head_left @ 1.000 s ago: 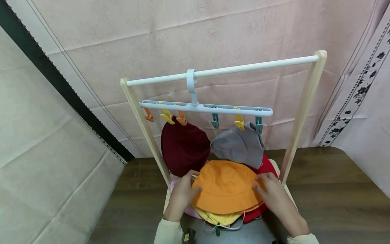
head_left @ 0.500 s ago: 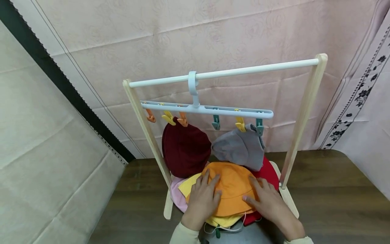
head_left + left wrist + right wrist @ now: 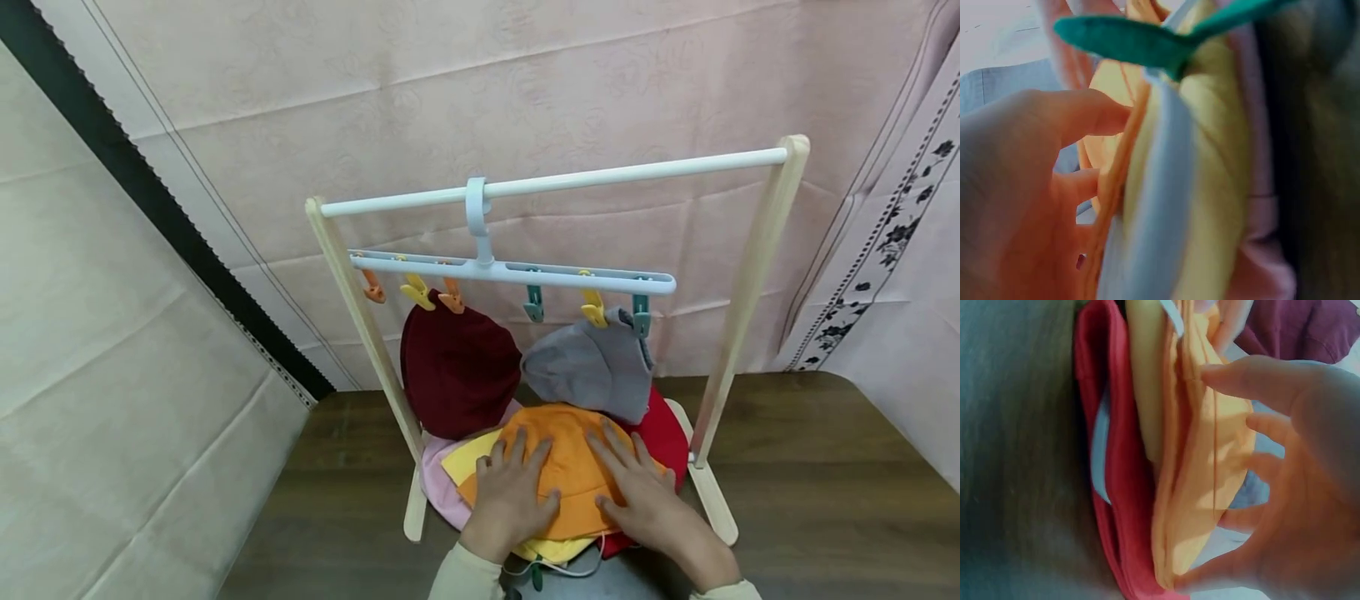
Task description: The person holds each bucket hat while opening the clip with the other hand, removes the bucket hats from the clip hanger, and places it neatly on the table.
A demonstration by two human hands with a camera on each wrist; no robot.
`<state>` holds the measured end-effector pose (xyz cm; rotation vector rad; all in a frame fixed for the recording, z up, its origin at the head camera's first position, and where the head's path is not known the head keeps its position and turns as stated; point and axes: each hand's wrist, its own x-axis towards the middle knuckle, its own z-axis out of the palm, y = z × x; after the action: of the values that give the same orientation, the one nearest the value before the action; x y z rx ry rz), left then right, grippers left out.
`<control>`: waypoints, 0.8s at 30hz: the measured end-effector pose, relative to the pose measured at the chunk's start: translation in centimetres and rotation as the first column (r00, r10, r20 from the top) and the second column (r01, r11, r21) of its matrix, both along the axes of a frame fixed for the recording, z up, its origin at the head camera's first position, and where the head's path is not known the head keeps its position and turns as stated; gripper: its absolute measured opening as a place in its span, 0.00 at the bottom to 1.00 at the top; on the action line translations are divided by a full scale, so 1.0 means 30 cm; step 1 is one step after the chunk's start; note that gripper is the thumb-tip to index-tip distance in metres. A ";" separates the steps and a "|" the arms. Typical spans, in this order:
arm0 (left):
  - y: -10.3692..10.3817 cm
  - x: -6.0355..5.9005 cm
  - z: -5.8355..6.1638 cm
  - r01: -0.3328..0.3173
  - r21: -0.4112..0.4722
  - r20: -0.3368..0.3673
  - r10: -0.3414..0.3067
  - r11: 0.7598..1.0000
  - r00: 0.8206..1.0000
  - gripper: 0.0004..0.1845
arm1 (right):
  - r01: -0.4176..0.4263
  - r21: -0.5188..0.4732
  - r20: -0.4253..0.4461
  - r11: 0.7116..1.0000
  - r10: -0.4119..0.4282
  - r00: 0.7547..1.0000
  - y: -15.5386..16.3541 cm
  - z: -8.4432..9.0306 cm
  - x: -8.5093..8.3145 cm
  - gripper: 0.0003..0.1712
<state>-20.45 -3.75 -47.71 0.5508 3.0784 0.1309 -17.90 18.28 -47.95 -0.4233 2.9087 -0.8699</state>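
Observation:
An orange bucket hat (image 3: 576, 467) lies on top of a stack of hats. My left hand (image 3: 510, 493) rests on its left side with fingers spread. On its right side my right hand (image 3: 643, 498) lies with straight, spread fingers. Under it show a yellow hat (image 3: 555, 550) with a white cord, a pink hat (image 3: 442, 475) and a red hat (image 3: 662, 429). In the left wrist view, a green leaf-shaped piece (image 3: 1116, 44) sits by the yellow hat's edge. Behind the stack, a maroon hat (image 3: 459, 367) and a grey hat (image 3: 588, 371) hang from clips.
A wooden rack (image 3: 750, 300) with a white bar (image 3: 637, 172) stands over the stack. From the bar hangs a light blue hanger (image 3: 517, 273) with several orange, yellow and green clips. Fabric walls (image 3: 600, 67) enclose the brown table (image 3: 825, 467).
My left hand has moved from the orange hat's left edge inward onto its top. My right hand has spread out on the hat's right side. The orange hat looks flatter.

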 end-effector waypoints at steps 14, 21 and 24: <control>0.050 -0.082 0.048 0.031 -0.106 0.053 -0.025 0.994 0.998 0.52 | 0.005 0.146 0.116 0.989 -0.022 0.993 -0.014 0.010 -0.055 0.56; 0.072 -0.118 0.054 0.009 -0.178 0.164 0.021 0.984 0.986 0.51 | -0.008 0.210 0.100 0.978 -0.013 0.995 0.003 -0.036 -0.078 0.54; 0.062 -0.125 0.042 0.008 -0.144 0.156 0.015 0.990 0.988 0.51 | 0.011 0.221 0.035 0.975 -0.019 0.999 0.003 -0.066 -0.081 0.53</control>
<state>-24.21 -1.89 -46.44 0.5022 2.9063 -0.0467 -20.32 18.37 -49.94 -0.3629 2.9330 -0.5404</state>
